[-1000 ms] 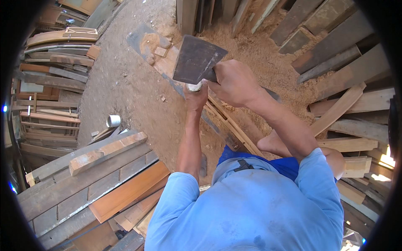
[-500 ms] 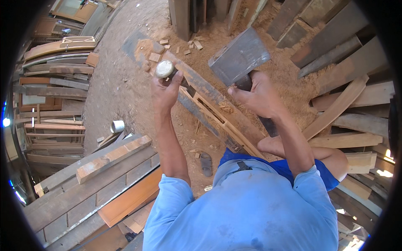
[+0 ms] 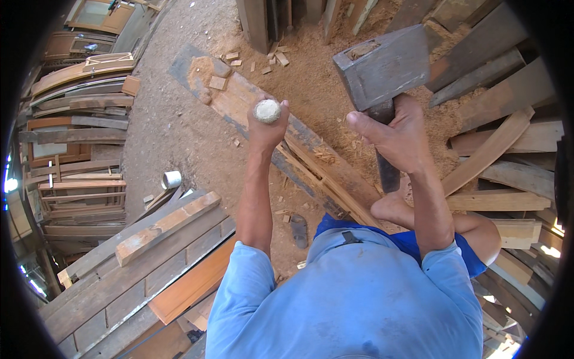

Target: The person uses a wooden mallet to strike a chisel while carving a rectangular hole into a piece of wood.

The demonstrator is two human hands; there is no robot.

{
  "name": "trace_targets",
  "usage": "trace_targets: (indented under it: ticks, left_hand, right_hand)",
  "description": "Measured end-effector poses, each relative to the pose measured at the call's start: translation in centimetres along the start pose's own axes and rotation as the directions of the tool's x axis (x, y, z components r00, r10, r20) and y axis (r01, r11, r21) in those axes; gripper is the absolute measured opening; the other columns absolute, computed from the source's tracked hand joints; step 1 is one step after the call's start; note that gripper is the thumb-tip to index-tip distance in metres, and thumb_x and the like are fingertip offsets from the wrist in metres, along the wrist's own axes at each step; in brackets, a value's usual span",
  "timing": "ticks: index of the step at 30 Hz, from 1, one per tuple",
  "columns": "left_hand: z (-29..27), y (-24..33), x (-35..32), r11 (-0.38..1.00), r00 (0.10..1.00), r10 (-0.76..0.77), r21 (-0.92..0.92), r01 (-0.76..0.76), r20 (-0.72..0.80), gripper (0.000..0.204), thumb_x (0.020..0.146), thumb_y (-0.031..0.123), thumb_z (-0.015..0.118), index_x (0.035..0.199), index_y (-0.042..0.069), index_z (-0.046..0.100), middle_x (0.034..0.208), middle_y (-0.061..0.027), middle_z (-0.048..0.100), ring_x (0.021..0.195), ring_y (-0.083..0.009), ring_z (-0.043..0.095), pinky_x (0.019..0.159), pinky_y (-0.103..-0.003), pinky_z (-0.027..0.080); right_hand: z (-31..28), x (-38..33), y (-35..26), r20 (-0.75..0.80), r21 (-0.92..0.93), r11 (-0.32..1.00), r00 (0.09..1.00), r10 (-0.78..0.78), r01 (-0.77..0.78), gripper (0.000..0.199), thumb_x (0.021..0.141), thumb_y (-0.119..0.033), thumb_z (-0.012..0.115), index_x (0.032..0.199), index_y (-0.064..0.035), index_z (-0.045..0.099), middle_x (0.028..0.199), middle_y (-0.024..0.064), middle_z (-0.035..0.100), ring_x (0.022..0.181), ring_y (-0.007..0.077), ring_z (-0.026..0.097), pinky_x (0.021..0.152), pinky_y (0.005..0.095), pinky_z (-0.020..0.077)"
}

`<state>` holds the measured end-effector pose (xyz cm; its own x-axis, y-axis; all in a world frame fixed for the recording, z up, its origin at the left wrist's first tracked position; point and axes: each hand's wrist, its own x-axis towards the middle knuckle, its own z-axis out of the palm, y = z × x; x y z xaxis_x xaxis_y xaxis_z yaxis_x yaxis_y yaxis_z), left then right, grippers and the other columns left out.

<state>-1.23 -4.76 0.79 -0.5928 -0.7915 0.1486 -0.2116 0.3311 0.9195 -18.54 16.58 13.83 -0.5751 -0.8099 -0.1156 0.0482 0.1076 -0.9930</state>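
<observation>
left hand (image 3: 265,130) grips a handle (image 3: 267,111) over slotted wood (image 3: 350,203), right hand (image 3: 403,139) grips a mallet (image 3: 385,67): likely chiselling, the next blow needing square aim.

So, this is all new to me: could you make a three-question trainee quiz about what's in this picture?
1. True or false: the right hand holds a dark mallet.
2. Multiple choice: what colour is the person's shirt? A) red B) light blue C) green
3. Fill in the blank: a tool with a pale, round end is held in the ____.

Key: 1. true; 2. B; 3. left hand.
</observation>
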Motion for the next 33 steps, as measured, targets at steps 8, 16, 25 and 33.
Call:
trace_targets:
  ticks: [8,16,25,33]
  left_hand:
    - [0.0,-0.1,0.5,0.999,0.998,-0.05,-0.013,0.05,0.036,0.019,0.089,0.008,0.073,0.085,0.005,0.054,0.068,0.0023,0.053,0.063,-0.0064,0.052,0.056,-0.024,0.044]
    - [-0.6,0.4,0.7,0.997,0.999,-0.04,0.059,0.039,0.019,0.02,0.088,0.009,0.073,0.083,0.005,0.054,0.067,0.0018,0.052,0.063,-0.0072,0.052,0.056,-0.026,0.043]
    - [-0.7,1.1,0.9,0.998,0.998,-0.063,0.002,0.063,0.027,0.02,0.086,0.009,0.074,0.081,0.005,0.055,0.069,0.0018,0.053,0.066,-0.0068,0.05,0.06,-0.026,0.043]
    - [-0.4,1.6,1.0,0.999,0.998,-0.049,0.021,0.048,0.049,0.018,0.085,0.007,0.074,0.082,0.005,0.056,0.07,0.0011,0.055,0.068,-0.0068,0.052,0.061,-0.026,0.044]
  right_hand:
    - [-0.2,0.3,-0.8,0.012,-0.077,0.997,1.0,0.0,0.0,0.03,0.085,-0.013,0.075,0.107,0.0048,0.066,0.095,0.0077,0.07,0.085,0.0125,0.064,0.078,0.0311,0.0526]
    - [1.3,0.8,-1.4,0.066,-0.104,0.99,0.994,-0.092,0.098,0.034,0.085,-0.014,0.073,0.112,0.0062,0.066,0.1,0.0111,0.072,0.09,0.0173,0.066,0.083,0.0332,0.0523]
    - [2.5,1.2,-1.1,0.128,-0.117,0.988,0.988,-0.084,0.099,0.034,0.086,-0.014,0.073,0.115,0.0042,0.067,0.103,0.015,0.073,0.094,0.0186,0.068,0.085,0.0346,0.0522]
    - [2.8,0.9,-1.3,0.113,-0.145,0.987,0.992,-0.06,0.076,0.035,0.087,-0.014,0.072,0.115,0.0054,0.066,0.104,0.0156,0.073,0.094,0.0195,0.068,0.085,0.0355,0.0525]
